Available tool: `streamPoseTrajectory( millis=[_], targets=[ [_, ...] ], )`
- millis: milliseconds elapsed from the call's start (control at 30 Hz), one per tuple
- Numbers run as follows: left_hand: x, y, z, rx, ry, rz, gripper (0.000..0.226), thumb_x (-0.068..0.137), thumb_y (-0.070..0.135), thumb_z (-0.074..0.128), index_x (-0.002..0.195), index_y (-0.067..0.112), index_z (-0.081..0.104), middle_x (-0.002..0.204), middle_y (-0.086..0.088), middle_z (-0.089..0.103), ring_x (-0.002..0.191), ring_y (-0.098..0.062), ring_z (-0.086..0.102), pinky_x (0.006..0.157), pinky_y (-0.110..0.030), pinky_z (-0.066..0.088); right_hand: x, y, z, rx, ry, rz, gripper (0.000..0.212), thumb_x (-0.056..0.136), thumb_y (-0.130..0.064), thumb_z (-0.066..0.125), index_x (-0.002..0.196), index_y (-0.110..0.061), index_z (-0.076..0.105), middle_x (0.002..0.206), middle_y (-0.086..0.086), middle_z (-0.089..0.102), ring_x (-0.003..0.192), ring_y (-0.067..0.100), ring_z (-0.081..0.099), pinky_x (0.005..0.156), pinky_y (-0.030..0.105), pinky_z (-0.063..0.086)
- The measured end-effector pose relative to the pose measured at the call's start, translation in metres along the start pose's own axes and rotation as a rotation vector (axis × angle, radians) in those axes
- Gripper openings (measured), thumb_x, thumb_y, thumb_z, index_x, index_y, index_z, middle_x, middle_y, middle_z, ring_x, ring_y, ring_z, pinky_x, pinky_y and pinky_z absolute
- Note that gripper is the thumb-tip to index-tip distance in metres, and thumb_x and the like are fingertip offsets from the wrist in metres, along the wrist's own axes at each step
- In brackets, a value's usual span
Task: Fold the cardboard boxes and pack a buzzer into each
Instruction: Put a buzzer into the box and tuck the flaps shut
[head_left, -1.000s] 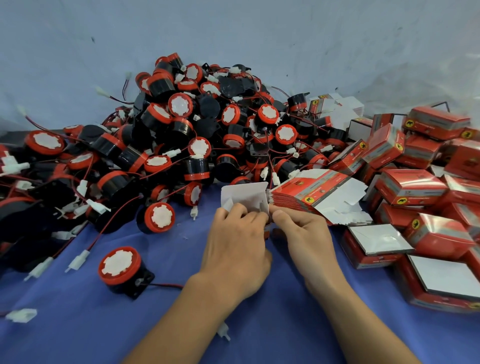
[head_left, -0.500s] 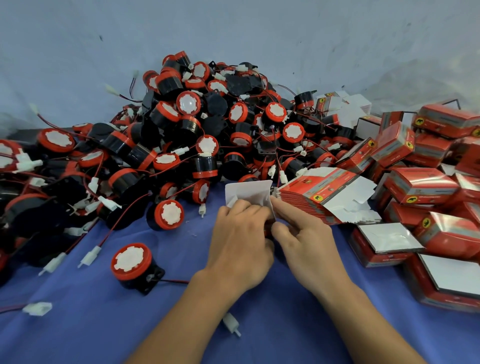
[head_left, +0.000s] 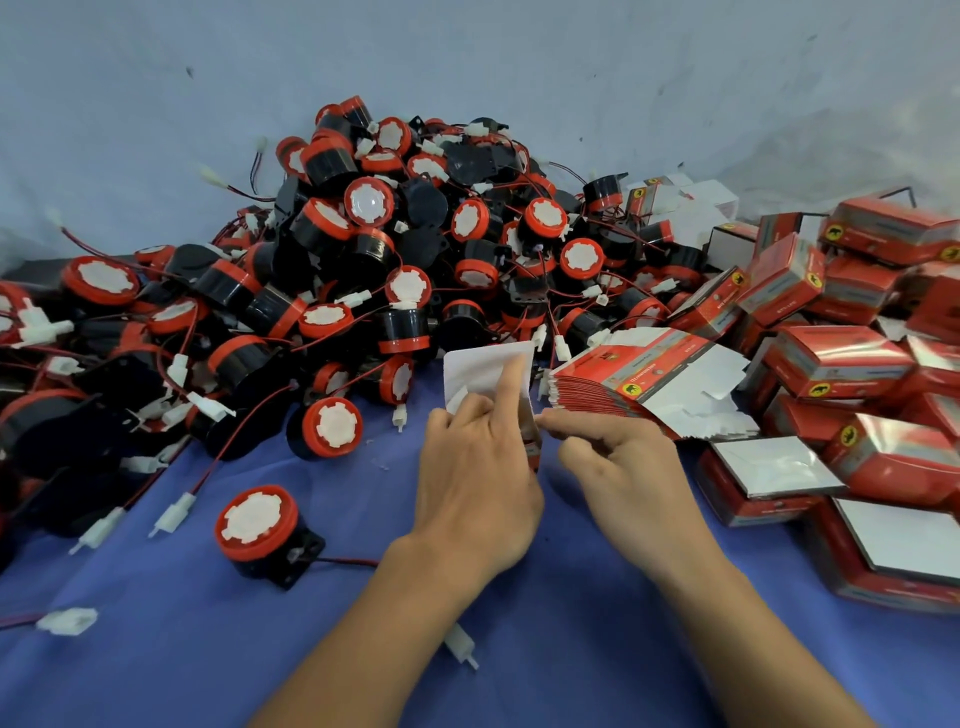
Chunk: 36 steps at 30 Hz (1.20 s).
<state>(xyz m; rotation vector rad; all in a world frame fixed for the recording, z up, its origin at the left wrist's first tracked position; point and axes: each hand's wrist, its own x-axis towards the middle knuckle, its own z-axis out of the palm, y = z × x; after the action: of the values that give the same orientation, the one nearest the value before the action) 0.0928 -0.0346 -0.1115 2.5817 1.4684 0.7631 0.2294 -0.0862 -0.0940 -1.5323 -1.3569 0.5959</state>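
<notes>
Both hands on one cardboard box
Gripped by the left hand; right hand fingers seemingly pinch its edge; buzzer pile at 11 o'clock, flat boxes at 2.

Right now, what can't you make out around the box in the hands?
Head view only.
- The half-folded box: lower half hidden behind the left hand, which holds it.
- Grip of the right hand: fingertip contact with the box is hidden.
- The stack of flat boxes: print too small.
- The packed boxes: cut off by right edge.
- The buzzer pile: cut off by left edge.
</notes>
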Motion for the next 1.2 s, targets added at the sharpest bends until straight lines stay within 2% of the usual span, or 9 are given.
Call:
streamPoseTrajectory(
  millis=[133,367,467,533,667,733,867,1033,1200],
  targets=[
    [0.0,0.0,0.0,0.018,0.011,0.043,0.107,0.085,0.022,0.061,0.164,0.016,-0.01,0.12,0.003,0.063,0.113,-0.016,0.044,0.077,-0.03,0.014,-0.001,-0.001,0.01,0.037,-0.133,-0.01,0.074,0.077,-0.007,0.052,0.129,-0.059,0.056,0.128,-0.027,0.066,0.122,-0.005,0.059,0.1,0.031,0.053],
    [-0.01,-0.005,-0.005,-0.56,0.273,-0.193,0.063,0.086,0.008,0.054,0.144,0.033,0.055,0.122,0.013,0.07,0.107,-0.004,0.064,0.086,-0.017,0.052,0.003,0.01,0.018,-0.114,-0.183,-0.009,0.067,0.091,-0.001,0.053,0.143,-0.043,0.057,0.149,-0.034,0.041,0.125,-0.033,0.029,0.102,-0.005,0.025],
    [-0.005,-0.013,-0.009,-0.843,0.516,-0.286,0.048,0.087,0.003,0.05,0.125,0.028,0.065,0.112,0.018,0.074,0.095,0.006,0.068,0.067,-0.015,0.053,0.004,0.014,0.019,-0.167,-0.194,-0.007,0.067,0.091,0.003,0.052,0.143,-0.038,0.058,0.155,-0.028,0.037,0.123,-0.029,0.026,0.093,-0.011,0.017],
    [-0.001,-0.02,-0.009,-0.84,0.616,-0.314,0.044,0.087,-0.003,0.052,0.117,0.027,0.063,0.109,0.017,0.073,0.102,0.006,0.067,0.075,-0.014,0.054,0.004,0.013,0.016,-0.155,-0.195,-0.008,0.065,0.093,0.003,0.051,0.141,-0.04,0.06,0.153,-0.03,0.039,0.116,-0.032,0.033,0.088,-0.009,0.025],
    [0.005,-0.042,-0.004,-0.795,0.369,-0.425,0.043,0.086,0.0,0.072,0.109,0.033,0.057,0.111,0.017,0.067,0.103,0.008,0.062,0.082,-0.015,0.051,0.004,0.014,0.016,-0.179,-0.173,-0.007,0.063,0.094,0.0,0.051,0.138,-0.044,0.061,0.145,-0.037,0.04,0.119,-0.016,0.047,0.09,-0.002,0.036],
    [0.009,-0.049,-0.001,-0.849,0.207,-0.431,0.035,0.087,0.012,0.072,0.11,0.036,0.065,0.114,0.017,0.07,0.106,0.005,0.064,0.092,-0.025,0.052,0.004,0.015,0.015,-0.177,-0.156,0.004,0.063,0.093,-0.003,0.052,0.138,-0.045,0.06,0.146,-0.035,0.046,0.104,-0.001,0.056,0.082,0.004,0.041],
    [0.012,-0.048,-0.001,-0.965,0.001,-0.408,0.028,0.09,0.028,0.059,0.111,0.034,0.076,0.107,0.012,0.079,0.105,-0.008,0.073,0.088,-0.028,0.059,0.006,0.019,0.011,-0.15,-0.145,0.013,0.064,0.09,-0.002,0.054,0.138,-0.044,0.06,0.131,-0.026,0.062,0.077,-0.006,0.058,0.064,0.005,0.042],
    [0.009,-0.047,0.001,-0.919,-0.064,-0.342,0.029,0.108,0.037,0.05,0.132,0.036,0.067,0.12,0.014,0.075,0.113,-0.003,0.068,0.101,-0.037,0.055,0.002,0.017,0.014,-0.269,-0.199,-0.061,0.073,0.087,-0.007,0.063,0.149,-0.041,0.044,0.138,-0.035,0.043,0.128,-0.007,0.043,0.097,-0.004,0.025],
    [0.0,-0.045,0.001,-0.607,0.093,-0.263,0.034,0.111,0.036,0.04,0.14,0.047,0.053,0.107,0.032,0.068,0.107,0.006,0.061,0.086,-0.016,0.05,0.006,0.018,0.017,-0.326,-0.214,-0.149,0.07,0.088,-0.009,0.067,0.15,-0.032,0.045,0.141,-0.039,0.034,0.125,-0.012,0.036,0.097,-0.005,0.027]
  ],
)
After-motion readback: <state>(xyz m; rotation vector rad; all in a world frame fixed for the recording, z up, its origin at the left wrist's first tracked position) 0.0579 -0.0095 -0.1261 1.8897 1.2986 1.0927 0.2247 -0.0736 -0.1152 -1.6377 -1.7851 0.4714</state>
